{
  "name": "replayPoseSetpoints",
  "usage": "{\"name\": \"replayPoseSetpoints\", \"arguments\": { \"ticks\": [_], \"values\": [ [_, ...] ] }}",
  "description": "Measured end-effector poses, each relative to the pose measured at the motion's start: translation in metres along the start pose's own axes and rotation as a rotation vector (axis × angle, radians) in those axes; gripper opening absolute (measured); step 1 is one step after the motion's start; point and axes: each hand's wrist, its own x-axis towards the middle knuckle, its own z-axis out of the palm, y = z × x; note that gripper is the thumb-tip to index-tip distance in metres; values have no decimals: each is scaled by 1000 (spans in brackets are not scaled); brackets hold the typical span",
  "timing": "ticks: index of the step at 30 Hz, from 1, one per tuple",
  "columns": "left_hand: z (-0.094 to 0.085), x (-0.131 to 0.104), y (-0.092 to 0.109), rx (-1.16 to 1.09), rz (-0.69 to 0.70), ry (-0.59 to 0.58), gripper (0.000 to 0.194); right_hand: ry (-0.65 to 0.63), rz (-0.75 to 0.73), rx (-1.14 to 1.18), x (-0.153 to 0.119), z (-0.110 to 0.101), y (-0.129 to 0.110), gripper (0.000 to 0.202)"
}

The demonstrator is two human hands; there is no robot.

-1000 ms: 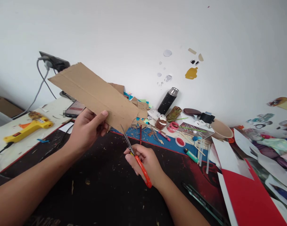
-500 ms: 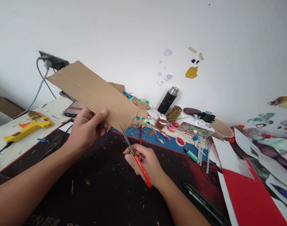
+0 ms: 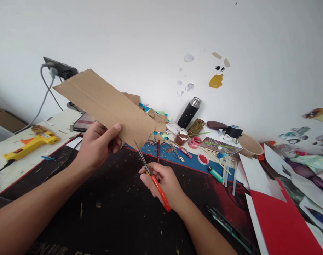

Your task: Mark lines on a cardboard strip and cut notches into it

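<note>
A long piece of brown cardboard is raised at a slant over the dark mat, its lower edge pinched by my left hand, thumb on the front face. My right hand is closed around red-handled scissors. The scissor blades point up and left, with one blade tip against the lower right corner of the cardboard. Part of the blades lies behind or along the cardboard edge, so how far apart they are is hard to see.
A yellow glue gun lies at the left. Behind the mat are a black thermos, paint jars, sticks and cardboard scraps. A cutter and a red sheet lie at the right.
</note>
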Motion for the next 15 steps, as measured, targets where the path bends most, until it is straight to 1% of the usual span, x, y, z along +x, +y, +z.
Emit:
{"name": "replayPoseSetpoints", "arguments": {
  "ticks": [9, 15],
  "values": [
    [0, -4, 1, 11, -22, -3, 42, 1, 11, -15, -1, 0, 0, 39],
    [1, -5, 0, 8, -25, 12, 44, 7, 2, 3, 0, 0, 1, 37]
  ]
}}
